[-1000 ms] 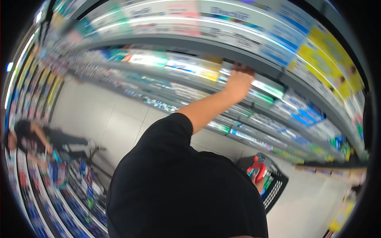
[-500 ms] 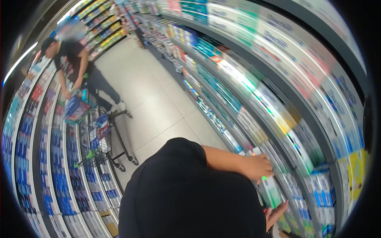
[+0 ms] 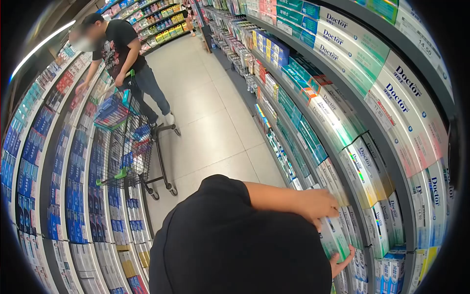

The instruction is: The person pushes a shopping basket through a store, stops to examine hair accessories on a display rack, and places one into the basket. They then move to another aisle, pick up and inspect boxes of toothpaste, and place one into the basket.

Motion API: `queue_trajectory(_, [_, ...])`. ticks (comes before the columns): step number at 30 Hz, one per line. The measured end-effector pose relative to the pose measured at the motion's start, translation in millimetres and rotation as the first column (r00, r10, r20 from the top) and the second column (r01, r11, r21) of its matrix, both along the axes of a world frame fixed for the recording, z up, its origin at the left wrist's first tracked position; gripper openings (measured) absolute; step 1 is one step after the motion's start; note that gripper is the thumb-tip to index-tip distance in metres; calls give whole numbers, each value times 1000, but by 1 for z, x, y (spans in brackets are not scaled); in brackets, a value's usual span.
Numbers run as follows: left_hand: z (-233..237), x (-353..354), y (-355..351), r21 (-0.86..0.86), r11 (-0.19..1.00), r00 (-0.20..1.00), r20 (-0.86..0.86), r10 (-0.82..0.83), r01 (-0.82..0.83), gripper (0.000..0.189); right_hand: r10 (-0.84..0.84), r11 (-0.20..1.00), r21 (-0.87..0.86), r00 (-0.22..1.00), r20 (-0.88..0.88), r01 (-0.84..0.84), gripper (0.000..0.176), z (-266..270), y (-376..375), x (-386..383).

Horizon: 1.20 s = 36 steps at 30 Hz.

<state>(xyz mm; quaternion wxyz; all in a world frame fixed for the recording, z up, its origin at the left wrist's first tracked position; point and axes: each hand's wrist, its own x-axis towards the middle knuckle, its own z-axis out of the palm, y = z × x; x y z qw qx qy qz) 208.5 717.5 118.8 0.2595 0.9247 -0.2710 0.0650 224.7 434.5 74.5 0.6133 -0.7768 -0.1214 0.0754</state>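
Observation:
My left hand [image 3: 320, 205] reaches to the right from my black sleeve and lies on the top end of a white and green toothpaste box [image 3: 336, 238], fingers closed over it. The box is tilted out from the shelf [image 3: 391, 161] on my right, among rows of similar "Doctor" boxes. Below it, my right hand [image 3: 340, 262] cups the box's lower end with fingers slightly spread; my torso hides most of that hand. My black shirt fills the lower middle of the view.
Another person in a black shirt [image 3: 120, 46] bends over a wire shopping cart [image 3: 125, 142] loaded with blue boxes by the left shelves [image 3: 54, 186]. A pale tiled aisle floor [image 3: 210, 122] runs between the two shelf walls.
My left hand came down from a high shelf to the lower row with the box. My right hand rose from open beneath the box to touching it. The view swung along the aisle.

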Motion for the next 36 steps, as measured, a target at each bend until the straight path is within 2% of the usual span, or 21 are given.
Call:
queue_trajectory(3, [18,-6,0,-98,972,948,219,230,-213,71,-42,995,86,999,2,42,62,2,-15,6])
queue_trajectory(6, [16,-6,-1,-315,888,912,131,389,-334,64,-94,937,319,982,-162,142,59,-3,-33,9])
queue_trajectory(7, [18,-7,-3,-453,836,950,-100,296,-309,62,-116,937,303,974,-193,171,58,-2,-38,10])
queue_trajectory(8, [21,-7,-6,-577,754,939,-308,153,-313,60,-137,937,287,965,-223,200,58,1,-42,11])
queue_trajectory(9, [23,-8,-10,-678,649,880,-475,-27,-346,58,-159,936,270,954,-253,227,57,3,-46,12])
queue_trajectory(12, [10,-4,-19,-680,661,907,-422,2,-317,52,-59,934,296,905,-422,199,55,5,-53,17])
queue_trajectory(15, [-5,-1,-25,-619,657,875,-464,137,-430,48,-86,949,248,917,-389,195,59,19,-49,11])
queue_trajectory(16, [-2,-2,-24,-582,635,815,-563,135,-508,51,-7,931,337,932,-362,138,70,16,-53,14])
queue_trajectory(17, [-2,-2,-25,-576,576,771,-617,160,-580,52,75,897,435,945,-317,75,78,13,-54,16])
queue_trajectory(18, [-3,-2,-27,-563,521,721,-674,161,-642,53,115,896,443,949,-293,28,82,16,-56,17])
queue_trajectory(19, [-11,-1,-26,-597,520,749,-648,137,-611,48,98,908,417,956,-276,27,83,29,-51,14])
queue_trajectory(21, [-19,6,-26,-614,279,639,-770,-5,-738,50,153,882,471,964,-216,-35,83,32,-53,15])
queue_trajectory(23, [-16,9,-24,-656,140,624,-751,-216,-742,56,141,839,543,972,-190,-16,78,34,-55,14])
queue_trajectory(24, [-14,8,-23,-694,141,644,-713,-278,-706,57,155,838,545,971,-184,-30,72,34,-59,14])
queue_trajectory(28, [8,10,-26,-798,184,698,-593,-400,-573,64,28,826,552,969,-247,117,61,24,-74,15])
queue_trajectory(31, [11,19,-24,-642,531,645,-733,-215,-553,58,-41,823,524,943,-331,220,50,24,-79,15])
queue_trajectory(32, [10,22,-31,-585,574,655,-748,-109,-573,53,-85,823,476,896,-436,311,50,27,-77,16])
queue_trajectory(33, [9,23,-35,-538,575,597,-796,-105,-616,53,-129,818,415,831,-541,398,50,33,-73,13])
queue_trajectory(35, [7,29,-41,-446,580,492,-866,-87,-682,55,-90,845,374,790,-606,383,52,27,-77,7])
queue_trajectory(36, [0,31,-43,-449,616,507,-857,-91,-648,62,-66,856,364,776,-627,367,53,26,-78,6])
